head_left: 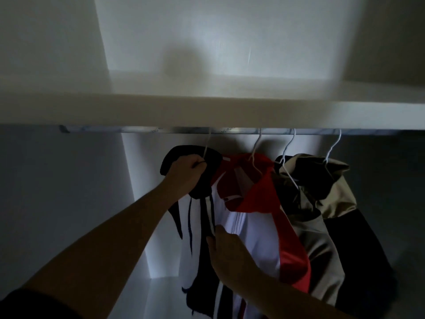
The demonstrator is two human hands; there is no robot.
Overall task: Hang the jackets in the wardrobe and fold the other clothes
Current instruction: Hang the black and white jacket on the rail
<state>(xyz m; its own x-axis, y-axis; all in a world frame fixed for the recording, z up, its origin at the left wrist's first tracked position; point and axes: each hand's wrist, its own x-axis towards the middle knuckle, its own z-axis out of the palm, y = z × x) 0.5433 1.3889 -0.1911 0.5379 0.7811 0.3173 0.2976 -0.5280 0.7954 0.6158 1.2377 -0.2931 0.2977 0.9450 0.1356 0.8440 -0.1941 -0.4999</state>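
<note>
left hand (186, 173): fist gripping black-and-white jacket (197, 256) collar at hanger (207, 143) neck | right hand (227, 256): below, thumb and fingers pinching front edge | jacket: long axis vertical, collar up toward rail (138, 129)

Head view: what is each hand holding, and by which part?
The left hand grips the black-and-white jacket at its black collar, beside the neck of its hanger. The right hand pinches the same jacket's front edge lower down.

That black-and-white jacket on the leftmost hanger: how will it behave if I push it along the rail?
Probably floppy: the black-and-white jacket hangs in loose folds below the left hand. Likely light, since a thin wire hanger carries it. It may swing on that hook when pushed.
</note>
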